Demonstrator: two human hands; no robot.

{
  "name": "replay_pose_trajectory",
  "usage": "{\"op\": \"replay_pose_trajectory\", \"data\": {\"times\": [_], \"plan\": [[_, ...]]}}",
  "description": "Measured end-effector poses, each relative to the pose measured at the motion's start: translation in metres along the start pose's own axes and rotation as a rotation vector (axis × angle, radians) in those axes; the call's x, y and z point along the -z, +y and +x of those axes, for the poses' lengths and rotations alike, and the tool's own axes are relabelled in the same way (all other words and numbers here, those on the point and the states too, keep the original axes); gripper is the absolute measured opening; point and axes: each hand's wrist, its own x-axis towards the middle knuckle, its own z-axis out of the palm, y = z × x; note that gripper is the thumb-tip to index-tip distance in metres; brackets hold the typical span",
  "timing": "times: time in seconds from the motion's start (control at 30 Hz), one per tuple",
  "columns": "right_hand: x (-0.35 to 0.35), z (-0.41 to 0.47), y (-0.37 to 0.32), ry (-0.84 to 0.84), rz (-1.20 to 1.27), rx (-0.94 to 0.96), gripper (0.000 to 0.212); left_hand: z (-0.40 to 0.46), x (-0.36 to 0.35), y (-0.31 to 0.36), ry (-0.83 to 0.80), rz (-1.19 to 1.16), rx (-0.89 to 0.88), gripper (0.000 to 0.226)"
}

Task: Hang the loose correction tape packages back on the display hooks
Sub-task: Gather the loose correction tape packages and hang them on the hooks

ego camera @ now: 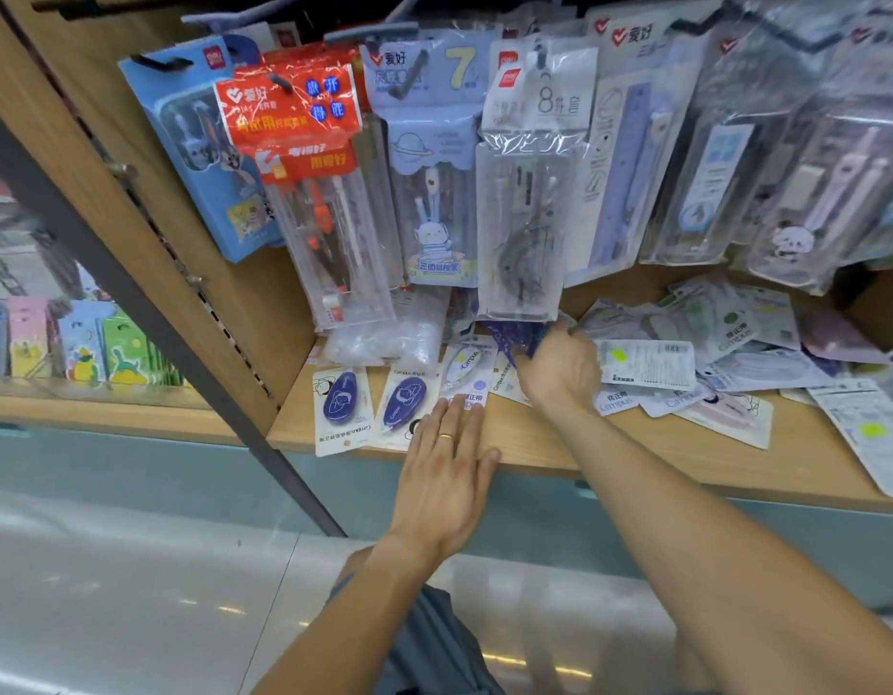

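Note:
Loose correction tape packages lie on the wooden shelf (534,443). Two cards with dark blue tape dispensers (340,399) (403,403) lie side by side at the left. Beside them is a white and lilac tape package (465,369). My left hand (447,456) lies flat with straight fingers, its fingertips on the lower edge of that package. My right hand (559,368) reaches further back and grips a dark blue package (509,338), partly hidden under a hanging clear pack. A heap of several more tape packages (725,353) covers the right of the shelf.
Compass and ruler sets hang on hooks above the shelf, among them a red set (304,143), a blue rabbit set (434,193) and a clear set (527,193). A clear plastic bag (384,338) lies at the back. A grey upright post (133,303) stands left.

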Motion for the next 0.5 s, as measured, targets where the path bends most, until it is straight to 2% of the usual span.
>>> {"op": "replay_pose_trajectory", "data": {"times": [0.07, 0.2, 0.37, 0.5], "plan": [[0.001, 0.007, -0.003, 0.016, 0.040, -0.012, 0.055, 0.001, 0.001, -0.004, -0.011, 0.003, -0.011, 0.065], [0.019, -0.010, 0.002, 0.086, 0.278, 0.001, 0.029, 0.003, 0.004, -0.011, -0.021, -0.001, -0.029, 0.060], [0.040, -0.086, 0.044, 0.030, 0.524, -0.058, 0.031, 0.001, 0.004, -0.011, 0.068, -0.008, -0.031, 0.058], [0.037, -0.114, 0.073, -0.042, 0.561, -0.090, 0.031, 0.001, 0.008, 0.009, 0.157, -0.126, -0.056, 0.057]]}}
